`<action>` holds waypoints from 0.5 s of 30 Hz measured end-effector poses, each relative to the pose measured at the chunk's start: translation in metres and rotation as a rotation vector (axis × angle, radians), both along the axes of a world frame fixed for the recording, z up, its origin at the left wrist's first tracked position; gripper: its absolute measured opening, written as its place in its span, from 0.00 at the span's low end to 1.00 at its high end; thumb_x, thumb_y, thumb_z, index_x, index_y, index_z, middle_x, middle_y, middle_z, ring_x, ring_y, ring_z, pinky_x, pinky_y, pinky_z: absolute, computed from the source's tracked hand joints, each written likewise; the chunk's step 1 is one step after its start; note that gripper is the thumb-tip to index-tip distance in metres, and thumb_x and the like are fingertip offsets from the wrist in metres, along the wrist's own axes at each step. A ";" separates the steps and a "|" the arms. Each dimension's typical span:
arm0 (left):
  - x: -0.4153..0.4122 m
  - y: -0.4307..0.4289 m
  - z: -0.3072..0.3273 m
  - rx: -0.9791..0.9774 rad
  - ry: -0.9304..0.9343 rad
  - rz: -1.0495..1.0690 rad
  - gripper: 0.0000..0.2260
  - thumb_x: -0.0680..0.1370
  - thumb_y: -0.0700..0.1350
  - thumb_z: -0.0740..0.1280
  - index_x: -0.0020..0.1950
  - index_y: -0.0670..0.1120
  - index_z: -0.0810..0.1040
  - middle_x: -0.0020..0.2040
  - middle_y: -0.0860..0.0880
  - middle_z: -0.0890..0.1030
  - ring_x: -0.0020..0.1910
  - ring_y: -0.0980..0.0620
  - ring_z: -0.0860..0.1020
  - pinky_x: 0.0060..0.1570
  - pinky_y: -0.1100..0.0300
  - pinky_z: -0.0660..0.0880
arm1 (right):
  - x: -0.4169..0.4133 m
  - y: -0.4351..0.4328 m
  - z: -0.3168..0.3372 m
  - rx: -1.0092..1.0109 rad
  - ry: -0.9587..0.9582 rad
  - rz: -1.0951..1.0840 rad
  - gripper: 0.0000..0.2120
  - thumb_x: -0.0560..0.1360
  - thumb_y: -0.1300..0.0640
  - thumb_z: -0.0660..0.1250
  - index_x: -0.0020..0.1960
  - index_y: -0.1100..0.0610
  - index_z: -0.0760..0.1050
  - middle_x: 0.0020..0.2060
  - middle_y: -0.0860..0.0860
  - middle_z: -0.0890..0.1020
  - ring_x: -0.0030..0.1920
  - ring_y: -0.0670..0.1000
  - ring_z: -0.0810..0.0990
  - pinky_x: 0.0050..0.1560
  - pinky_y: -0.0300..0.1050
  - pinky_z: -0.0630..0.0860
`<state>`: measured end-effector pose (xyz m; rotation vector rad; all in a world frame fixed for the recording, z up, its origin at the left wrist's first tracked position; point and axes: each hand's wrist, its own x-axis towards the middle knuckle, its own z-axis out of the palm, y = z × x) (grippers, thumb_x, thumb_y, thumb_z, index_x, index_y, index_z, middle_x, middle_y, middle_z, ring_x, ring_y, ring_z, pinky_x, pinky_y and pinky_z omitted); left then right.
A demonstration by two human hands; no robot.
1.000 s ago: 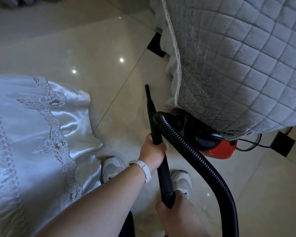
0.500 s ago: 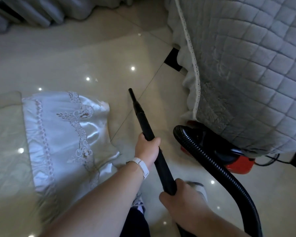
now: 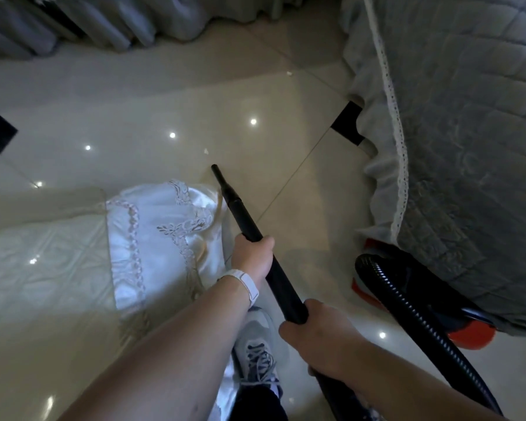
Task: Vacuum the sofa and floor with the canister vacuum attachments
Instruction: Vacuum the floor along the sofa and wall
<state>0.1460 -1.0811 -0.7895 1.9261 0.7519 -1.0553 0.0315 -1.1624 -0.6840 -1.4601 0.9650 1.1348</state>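
Two arms outstretched; left hand (image 3: 251, 256), right hand (image 3: 316, 341) each grip closed round wand (image 3: 281, 288).

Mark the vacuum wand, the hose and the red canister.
vacuum wand (image 3: 240, 214): head view, shaft near the nozzle end.
hose (image 3: 425, 329): head view, ribbed middle stretch.
red canister (image 3: 468, 338): head view, red lower edge.

light: dim, cool | glare: pinpoint reflections on glossy floor (image 3: 134, 117) | shadow: beneath quilted cover (image 3: 468, 147) | edges: wide-angle bending | focus: slightly soft

white wristband (image 3: 246, 283), grey laced sneaker (image 3: 257, 354), dark trousers (image 3: 257, 404)
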 end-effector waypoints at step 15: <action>0.055 -0.015 -0.002 -0.004 -0.011 0.033 0.22 0.64 0.48 0.65 0.57 0.43 0.75 0.46 0.45 0.82 0.45 0.43 0.84 0.51 0.46 0.81 | 0.054 -0.008 -0.007 -0.049 -0.014 0.020 0.09 0.73 0.49 0.66 0.49 0.53 0.72 0.35 0.51 0.78 0.32 0.51 0.77 0.42 0.50 0.83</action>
